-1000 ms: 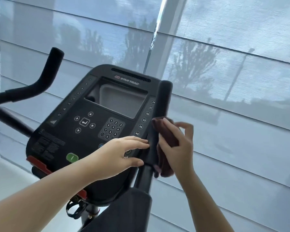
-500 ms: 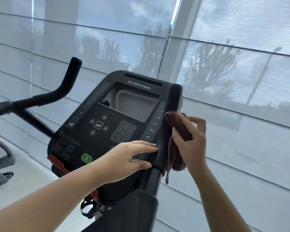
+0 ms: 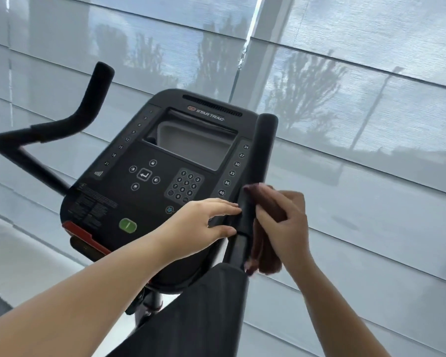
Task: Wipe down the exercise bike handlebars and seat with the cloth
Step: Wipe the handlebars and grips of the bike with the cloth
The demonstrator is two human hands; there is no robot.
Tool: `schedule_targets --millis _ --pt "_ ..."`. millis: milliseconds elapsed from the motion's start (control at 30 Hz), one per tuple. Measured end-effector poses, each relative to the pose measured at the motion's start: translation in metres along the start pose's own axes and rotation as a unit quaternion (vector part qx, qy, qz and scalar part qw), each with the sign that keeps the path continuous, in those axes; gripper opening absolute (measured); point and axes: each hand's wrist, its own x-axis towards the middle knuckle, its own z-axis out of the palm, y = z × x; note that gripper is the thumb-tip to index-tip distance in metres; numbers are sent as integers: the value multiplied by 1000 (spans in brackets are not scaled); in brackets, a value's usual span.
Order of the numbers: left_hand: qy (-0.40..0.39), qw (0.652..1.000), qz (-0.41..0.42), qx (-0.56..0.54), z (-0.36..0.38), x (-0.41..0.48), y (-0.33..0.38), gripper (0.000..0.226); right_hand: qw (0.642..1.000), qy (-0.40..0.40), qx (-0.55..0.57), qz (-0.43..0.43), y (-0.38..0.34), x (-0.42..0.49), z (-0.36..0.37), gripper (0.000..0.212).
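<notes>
Our right hand (image 3: 289,228) grips cloth (image 3: 269,202), fingers curled round it, against right bar (image 3: 264,150). Left hand (image 3: 198,225) fingers straight, resting on console (image 3: 139,202) edge.

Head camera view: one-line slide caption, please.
Right hand holds a brown cloth against the right handlebar; left hand touches the console.

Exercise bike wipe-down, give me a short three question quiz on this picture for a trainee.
1. True or false: the right hand holds the cloth against the right handlebar.
2. What touches the left handlebar? A the cloth, B a hand, C nothing.
3. Fill in: the oval button on the console is ___.
Key: 1 true; 2 C; 3 green.
</notes>
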Motion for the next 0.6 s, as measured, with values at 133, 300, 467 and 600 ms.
schedule_targets --millis 133,300,467,600 --pt "1 1000 -2 -30 -2 0 -3 35 995 -93 -31 30 -6 -29 -24 54" --pt "12 999 0 -41 -2 0 -7 32 966 -89 -207 -123 -46 23 -33 45" --pt "14 998 4 -57 -2 1 -11 32 925 -7 -334 -179 -73 88 -1 41" --pt "7 999 6 -44 -2 2 -14 32 931 -15 -345 -120 -63 74 8 40"
